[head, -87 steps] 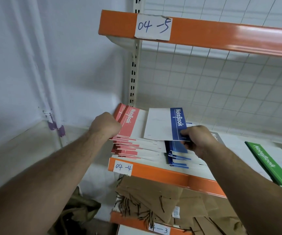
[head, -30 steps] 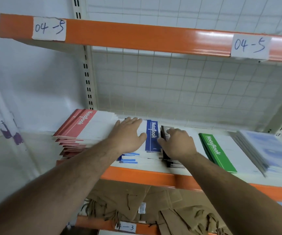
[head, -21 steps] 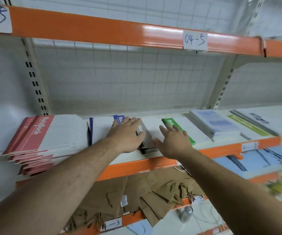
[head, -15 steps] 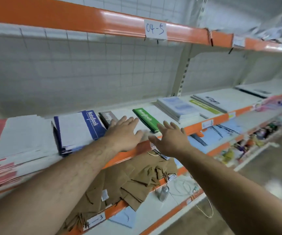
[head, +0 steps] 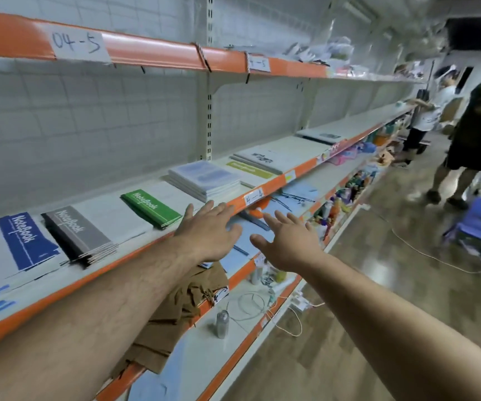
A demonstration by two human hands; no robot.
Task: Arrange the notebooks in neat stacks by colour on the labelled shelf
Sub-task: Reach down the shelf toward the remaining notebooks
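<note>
**A:** How are the hands held?

**B:** Both are spread wide, and nothing is gripped. The left hand is stretched towards the orange lip of the shelf; whether the lip is touched cannot be told. The right hand is held in the air in front of the lip, apart from everything.

**A:** And where are the notebooks found?

**B:** All are laid flat on that shelf, which is marked by a label. The blue stack is seen nearest, at the left. The grey stack is just beside it, and the green stack comes next. A pale pile is set beyond the hands. Two people are seen far down the aisle.

**A:** How is the step best done?

**B:** A reach for the next stack is judged likely. It should be flanked by flat palms and its edges pressed flush. The grey stack is fanned at its front, and blue edges are left poking out lower down, so both may need squaring. Colours should be kept apart.
</note>
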